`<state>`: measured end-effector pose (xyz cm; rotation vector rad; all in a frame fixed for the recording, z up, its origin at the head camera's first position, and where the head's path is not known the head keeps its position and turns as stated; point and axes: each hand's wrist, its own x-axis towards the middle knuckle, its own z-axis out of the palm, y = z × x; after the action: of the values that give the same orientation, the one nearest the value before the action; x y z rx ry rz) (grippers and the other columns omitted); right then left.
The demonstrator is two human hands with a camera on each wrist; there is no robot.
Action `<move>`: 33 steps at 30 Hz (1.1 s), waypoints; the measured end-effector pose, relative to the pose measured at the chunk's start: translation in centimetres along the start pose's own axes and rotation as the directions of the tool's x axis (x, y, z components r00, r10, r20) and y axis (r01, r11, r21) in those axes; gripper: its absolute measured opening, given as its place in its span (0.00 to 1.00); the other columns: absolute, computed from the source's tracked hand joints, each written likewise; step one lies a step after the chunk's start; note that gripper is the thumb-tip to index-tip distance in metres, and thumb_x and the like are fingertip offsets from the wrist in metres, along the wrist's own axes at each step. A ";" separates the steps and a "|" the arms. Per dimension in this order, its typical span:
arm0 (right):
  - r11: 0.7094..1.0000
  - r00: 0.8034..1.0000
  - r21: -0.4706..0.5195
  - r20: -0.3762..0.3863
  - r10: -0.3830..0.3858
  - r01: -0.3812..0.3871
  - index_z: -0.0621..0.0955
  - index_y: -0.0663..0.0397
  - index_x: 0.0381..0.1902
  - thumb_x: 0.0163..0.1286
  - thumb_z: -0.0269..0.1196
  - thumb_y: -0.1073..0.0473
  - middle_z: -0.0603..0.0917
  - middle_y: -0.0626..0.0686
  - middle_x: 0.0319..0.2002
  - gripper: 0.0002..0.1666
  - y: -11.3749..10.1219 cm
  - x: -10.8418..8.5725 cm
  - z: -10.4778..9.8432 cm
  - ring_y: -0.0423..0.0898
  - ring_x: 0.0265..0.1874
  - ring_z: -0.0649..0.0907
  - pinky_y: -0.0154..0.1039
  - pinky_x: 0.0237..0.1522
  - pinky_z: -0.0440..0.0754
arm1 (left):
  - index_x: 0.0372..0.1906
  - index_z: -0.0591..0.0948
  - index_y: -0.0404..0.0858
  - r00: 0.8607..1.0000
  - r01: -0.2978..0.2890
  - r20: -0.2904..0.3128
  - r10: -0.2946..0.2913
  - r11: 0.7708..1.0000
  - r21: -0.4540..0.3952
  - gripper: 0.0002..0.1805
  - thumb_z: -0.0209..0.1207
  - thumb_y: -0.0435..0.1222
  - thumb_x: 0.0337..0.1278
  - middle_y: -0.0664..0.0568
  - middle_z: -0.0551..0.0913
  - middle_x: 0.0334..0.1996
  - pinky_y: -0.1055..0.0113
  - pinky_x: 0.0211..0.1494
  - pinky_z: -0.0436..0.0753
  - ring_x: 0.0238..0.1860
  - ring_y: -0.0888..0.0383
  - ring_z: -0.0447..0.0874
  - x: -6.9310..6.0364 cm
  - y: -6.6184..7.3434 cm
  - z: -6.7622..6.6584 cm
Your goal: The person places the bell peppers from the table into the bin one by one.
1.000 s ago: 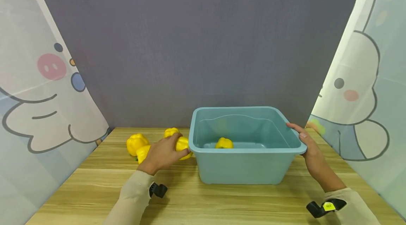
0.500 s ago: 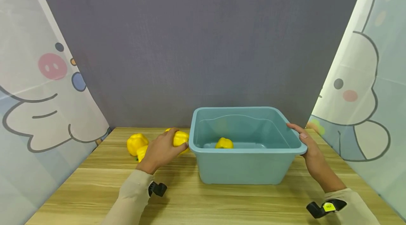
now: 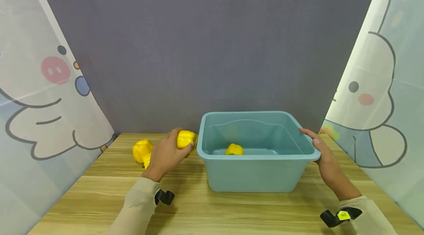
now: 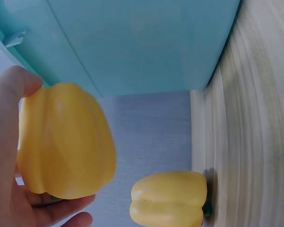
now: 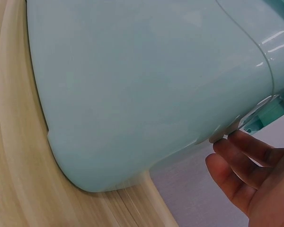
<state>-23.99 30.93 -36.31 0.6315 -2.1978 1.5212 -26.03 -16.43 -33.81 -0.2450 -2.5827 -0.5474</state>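
Note:
My left hand [image 3: 165,155] grips a yellow bell pepper [image 3: 186,139] just left of the blue-green plastic bin [image 3: 253,175]. Seen from the left wrist, thumb and fingers wrap this pepper [image 4: 68,142], held off the table beside the bin wall [image 4: 146,42]. Another yellow pepper [image 4: 170,198] sits on the table beyond it, green stem toward the wood. At the bin's right rim, my right hand [image 3: 326,159] holds the edge; its fingers [image 5: 239,158] lie against the outside below the rim. One yellow pepper [image 3: 234,149] lies inside the bin.
Left of my left hand, two yellow peppers rest on the wooden table [image 3: 96,198]: one pepper [image 3: 141,150] in full view, the other pepper [image 3: 147,160] partly behind the hand. A grey cloth backdrop [image 3: 205,51] rises behind the table, with cartoon-printed curtains [image 3: 43,124] at both sides.
The pepper in my left hand has risen from the table and moved slightly away from me, covering the pepper behind it in the head view. My right hand and the bin stay put.

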 end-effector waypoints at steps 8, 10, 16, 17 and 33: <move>1.000 1.000 -0.001 -0.002 -0.001 0.001 0.63 0.53 0.76 0.84 0.29 0.52 0.74 0.43 0.58 0.30 0.0 -0.1 -0.1 0.39 0.47 0.79 0.37 0.38 0.78 | 0.66 0.72 0.42 0.997 0.004 -0.072 -0.005 1.000 -0.018 0.38 0.59 0.62 0.59 0.48 0.81 0.44 0.58 0.32 0.75 0.36 0.51 0.77 0.0 0.3 -0.5; 1.000 1.000 -0.005 -0.002 -0.001 0.001 0.63 0.52 0.76 0.84 0.29 0.52 0.74 0.43 0.58 0.30 0.0 -0.2 -0.1 0.39 0.47 0.79 0.37 0.38 0.78 | 0.66 0.72 0.42 0.997 0.008 -0.079 -0.009 1.000 -0.018 0.37 0.59 0.62 0.59 0.48 0.81 0.44 0.58 0.31 0.75 0.36 0.51 0.77 0.0 0.4 -0.6; 1.000 1.000 0.004 0.002 -0.002 0.002 0.62 0.52 0.76 0.85 0.29 0.52 0.73 0.43 0.59 0.30 0.1 -0.1 -0.1 0.39 0.48 0.78 0.37 0.39 0.78 | 0.68 0.70 0.43 0.995 0.052 -0.074 -0.063 0.988 -0.148 0.40 0.58 0.64 0.61 0.49 0.82 0.46 0.60 0.31 0.76 0.34 0.52 0.79 0.0 0.7 -1.4; 1.000 1.000 0.005 0.003 -0.003 0.003 0.62 0.52 0.76 0.85 0.29 0.52 0.73 0.44 0.60 0.30 0.1 -0.1 -0.1 0.39 0.48 0.78 0.37 0.39 0.78 | 0.69 0.69 0.43 0.995 0.062 -0.066 -0.075 0.982 -0.179 0.40 0.57 0.64 0.61 0.49 0.82 0.47 0.60 0.32 0.76 0.34 0.53 0.79 0.0 0.8 -1.5; 1.000 1.000 -0.004 0.013 0.002 -0.002 0.62 0.52 0.77 0.85 0.28 0.52 0.72 0.44 0.61 0.30 0.1 0.0 0.0 0.40 0.49 0.78 0.37 0.39 0.78 | 0.73 0.65 0.47 0.987 0.124 -0.043 -0.155 0.902 -0.414 0.42 0.60 0.63 0.60 0.47 0.78 0.55 0.52 0.45 0.81 0.45 0.49 0.79 -0.1 1.6 -2.3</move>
<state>-23.99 30.99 -36.35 0.6397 -2.2114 1.5170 -24.56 -15.98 -31.47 -0.1728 -2.3989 -1.1344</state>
